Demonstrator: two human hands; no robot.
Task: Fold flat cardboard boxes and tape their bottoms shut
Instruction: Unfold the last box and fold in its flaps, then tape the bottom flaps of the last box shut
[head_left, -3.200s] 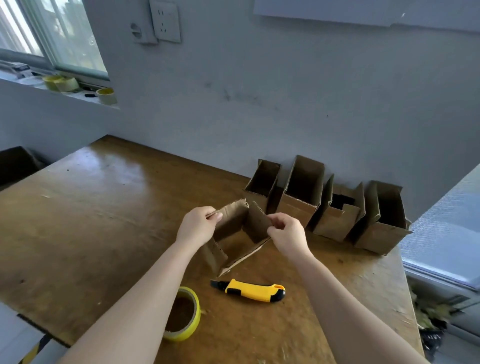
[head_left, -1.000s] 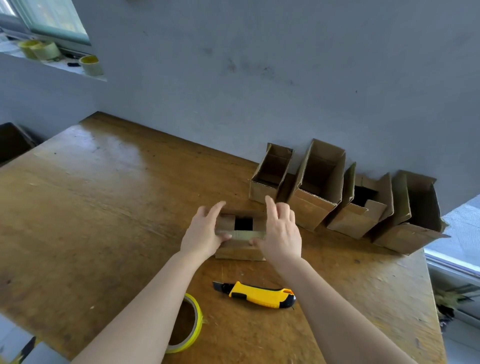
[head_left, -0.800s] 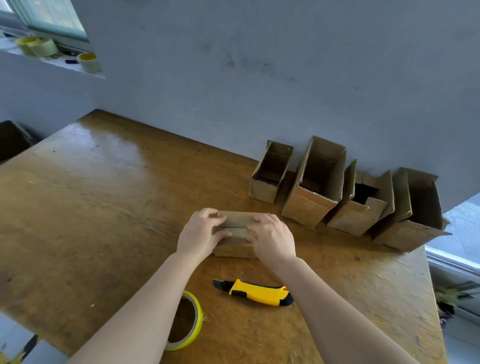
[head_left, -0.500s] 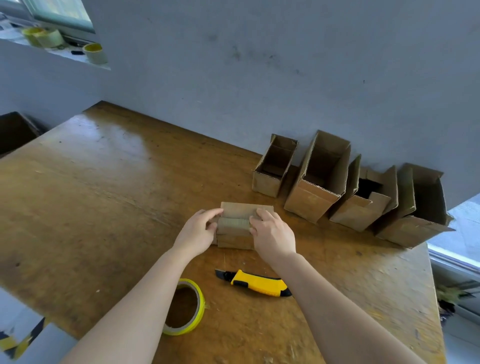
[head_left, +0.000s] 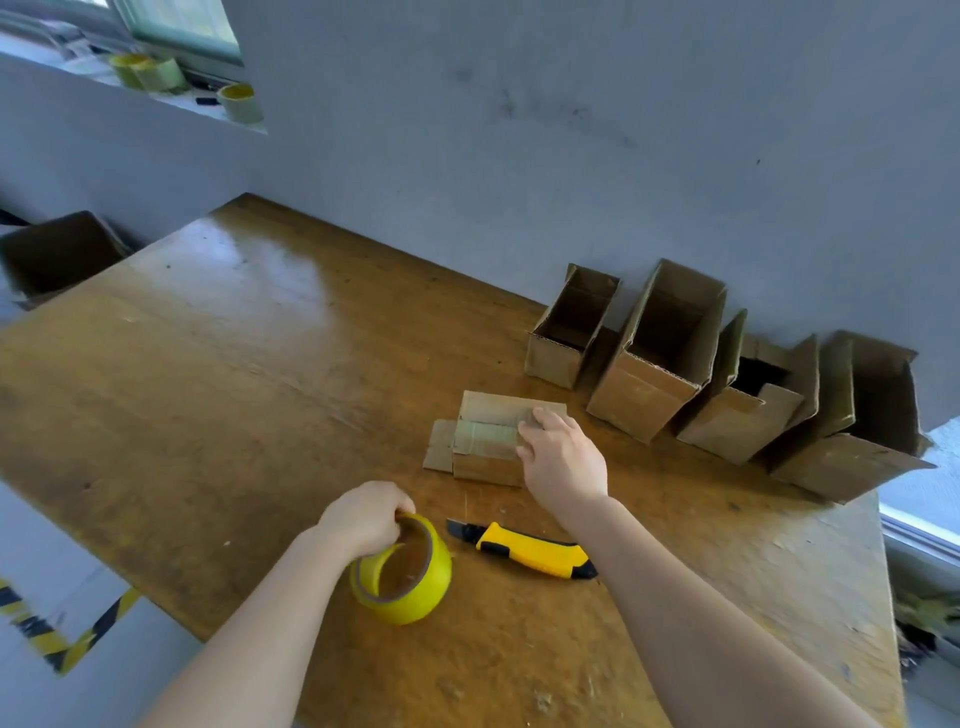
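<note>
While the left hand (head_left: 363, 519) curls its fingers round the tilted yellow tape roll (head_left: 410, 587), the right hand (head_left: 563, 457) presses relaxed fingers on the small box (head_left: 485, 441) at one o'clock of the roll. A utility knife (head_left: 524, 550) lies at three o'clock.

Clearance around left hand (head_left: 363, 517) gripping tape roll (head_left: 410, 590)
Left and beyond: open table (head_left: 234, 364), free passage. Just right: utility knife (head_left: 524, 551). Beyond-right: small box (head_left: 485, 441) under right hand (head_left: 563, 460); four open boxes (head_left: 641, 397) behind it.

No legible text or labels anywhere.
</note>
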